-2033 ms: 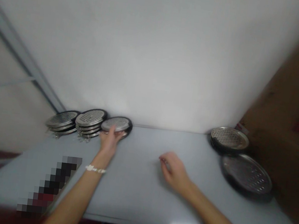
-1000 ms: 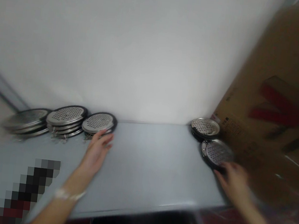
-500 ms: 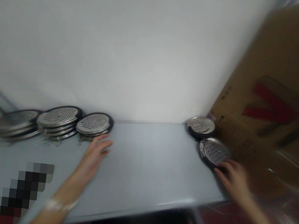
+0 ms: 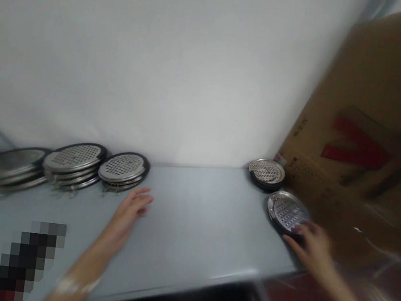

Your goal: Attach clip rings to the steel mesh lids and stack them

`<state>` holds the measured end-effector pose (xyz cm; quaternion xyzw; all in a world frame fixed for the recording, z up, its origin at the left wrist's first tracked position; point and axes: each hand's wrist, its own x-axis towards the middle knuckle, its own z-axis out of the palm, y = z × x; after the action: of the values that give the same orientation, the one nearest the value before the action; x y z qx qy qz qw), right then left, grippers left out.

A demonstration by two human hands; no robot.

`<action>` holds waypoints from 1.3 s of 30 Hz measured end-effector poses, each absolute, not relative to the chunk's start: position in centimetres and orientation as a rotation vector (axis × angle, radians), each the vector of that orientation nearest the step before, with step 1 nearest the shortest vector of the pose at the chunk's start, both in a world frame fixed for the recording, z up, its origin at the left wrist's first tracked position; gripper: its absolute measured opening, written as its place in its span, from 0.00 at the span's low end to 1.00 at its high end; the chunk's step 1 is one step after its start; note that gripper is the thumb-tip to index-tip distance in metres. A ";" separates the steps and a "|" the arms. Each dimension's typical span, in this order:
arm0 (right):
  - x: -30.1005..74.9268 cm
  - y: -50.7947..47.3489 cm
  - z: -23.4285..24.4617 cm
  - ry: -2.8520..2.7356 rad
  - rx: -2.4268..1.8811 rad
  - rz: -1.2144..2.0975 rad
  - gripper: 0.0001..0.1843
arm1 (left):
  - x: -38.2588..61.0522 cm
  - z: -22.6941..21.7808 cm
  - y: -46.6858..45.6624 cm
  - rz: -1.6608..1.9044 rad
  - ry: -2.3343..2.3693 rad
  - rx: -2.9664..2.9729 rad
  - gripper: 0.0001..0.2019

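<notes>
My right hand is at the near edge of a round perforated metal disc with a black rim. Its fingers reach over the top while the thumb lies along the rim, so the disc appears pinched. Just behind sits another perforated disc, also black-rimmed, apparently stacked on something dark. On the left, my left hand hovers with fingers apart and nothing in them. It is nearest to a small stack of similar discs, just in front and to its right.
Two more disc stacks, a middle one and a far-left one, line the wall on the grey table. A big cardboard box with a red mark stands at the right. Pixelation hides a patch at lower left.
My right fingers lie farther over the near disc, which has shifted slightly toward me. My left hand has moved a little right, away from the stack. The view has shifted slightly.
</notes>
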<state>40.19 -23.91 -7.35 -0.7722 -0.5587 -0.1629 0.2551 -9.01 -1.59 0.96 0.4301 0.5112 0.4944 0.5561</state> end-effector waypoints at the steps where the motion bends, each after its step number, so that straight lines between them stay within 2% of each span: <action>1: 40.1 -24.3 -7.4 -1.518 -2.088 -0.445 0.18 | -9.1 0.9 -1.6 1.162 1.216 1.026 0.23; 6: 38.0 -25.8 -6.9 -1.526 -2.012 -0.375 0.19 | -8.9 0.7 -1.3 1.127 1.236 1.134 0.23; 12: 30.8 -23.1 -4.6 -1.654 -1.811 0.077 0.14 | -5.5 0.7 -1.1 0.920 1.052 1.353 0.15; 16: 25.8 -18.7 -2.4 -1.814 -1.574 0.380 0.09 | -3.0 0.2 -0.8 0.768 0.969 1.580 0.17; 21: 22.4 -12.0 -1.1 -1.928 -1.316 0.593 0.16 | -2.1 -1.1 1.4 0.742 1.033 1.841 0.17; 25: 21.5 -7.3 -1.6 -1.898 -1.346 0.557 0.17 | -3.0 -2.0 2.7 0.752 1.170 1.811 0.14; 32: 20.3 -3.8 -3.8 -1.852 -1.521 0.387 0.06 | -4.2 -2.2 3.0 0.822 1.124 1.383 0.15; 39: 21.7 -3.6 -5.4 -1.782 -1.465 0.403 0.12 | -5.6 -2.6 5.2 0.975 1.254 1.364 0.15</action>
<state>21.69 -3.58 -5.39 -0.5762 -0.7008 0.1584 0.3896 -5.63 5.17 -2.65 0.5639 0.5187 0.4034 0.5003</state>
